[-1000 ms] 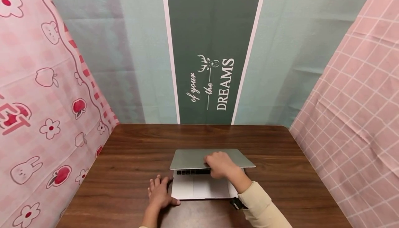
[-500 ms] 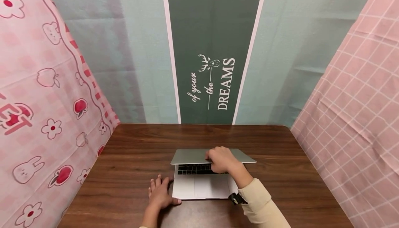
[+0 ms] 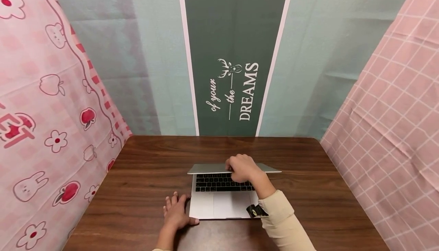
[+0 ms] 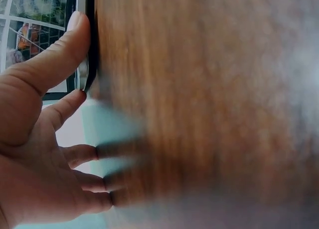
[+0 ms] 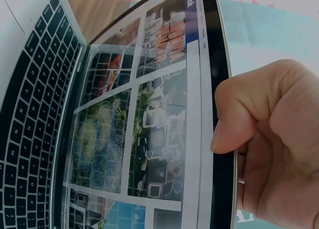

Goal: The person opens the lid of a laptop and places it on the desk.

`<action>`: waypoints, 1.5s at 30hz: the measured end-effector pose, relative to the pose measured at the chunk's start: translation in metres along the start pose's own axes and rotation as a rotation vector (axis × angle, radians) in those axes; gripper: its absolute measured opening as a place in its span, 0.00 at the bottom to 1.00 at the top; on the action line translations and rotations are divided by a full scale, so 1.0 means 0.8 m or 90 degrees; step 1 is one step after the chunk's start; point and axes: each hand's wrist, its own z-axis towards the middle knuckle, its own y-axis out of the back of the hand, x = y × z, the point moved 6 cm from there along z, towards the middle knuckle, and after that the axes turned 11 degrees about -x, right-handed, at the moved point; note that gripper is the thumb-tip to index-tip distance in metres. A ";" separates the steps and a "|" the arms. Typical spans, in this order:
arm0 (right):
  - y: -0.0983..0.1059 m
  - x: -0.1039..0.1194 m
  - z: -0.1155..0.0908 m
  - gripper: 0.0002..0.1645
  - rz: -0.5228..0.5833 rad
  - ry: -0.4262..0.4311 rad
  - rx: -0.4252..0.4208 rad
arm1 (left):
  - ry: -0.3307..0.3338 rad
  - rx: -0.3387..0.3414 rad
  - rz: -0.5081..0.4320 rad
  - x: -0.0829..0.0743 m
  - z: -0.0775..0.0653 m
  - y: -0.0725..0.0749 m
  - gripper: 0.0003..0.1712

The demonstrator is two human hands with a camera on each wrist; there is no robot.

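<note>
A silver laptop [image 3: 202, 206] lies on the brown wooden table, its lid [image 3: 209, 168] partly raised over the black keyboard [image 3: 212, 182]. My right hand [image 3: 242, 168] pinches the lid's upper edge, the thumb on the screen side and curled fingers behind. In the right wrist view the lit screen [image 5: 159, 119] shows a page of pictures. At the laptop's front left corner rests my left hand [image 3: 176, 212], fingers spread on the table and thumb along the front edge. The left wrist view shows that thumb [image 4: 65, 52] touching the laptop's edge.
The wooden table [image 3: 151, 167] ends at a green and blue backdrop [image 3: 233, 33] with white lettering. Pink patterned cloth [image 3: 51, 129] hangs at the left and pink checked cloth [image 3: 387, 110] at the right. A dark band [image 3: 256, 210] is on the right wrist.
My right hand has moved up and away, raising the laptop lid wider, and more of the keyboard shows. The left hand has stayed at the corner.
</note>
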 end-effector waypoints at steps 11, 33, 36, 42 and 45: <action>0.006 -0.010 0.019 0.18 0.027 -0.034 0.073 | 0.009 0.006 0.001 0.003 0.001 0.000 0.50; 0.018 -0.018 0.046 0.18 0.011 -0.029 0.126 | 0.004 0.021 -0.018 0.002 0.001 0.000 0.48; 0.019 -0.023 0.055 0.18 0.020 -0.030 0.137 | 0.007 0.026 -0.017 0.002 0.000 0.000 0.48; 0.024 -0.034 0.066 0.20 0.071 -0.051 0.158 | 0.014 0.027 -0.014 0.002 0.000 0.001 0.48; 0.027 -0.039 0.069 0.19 0.096 -0.052 0.157 | 0.011 0.025 -0.013 0.002 0.001 -0.001 0.48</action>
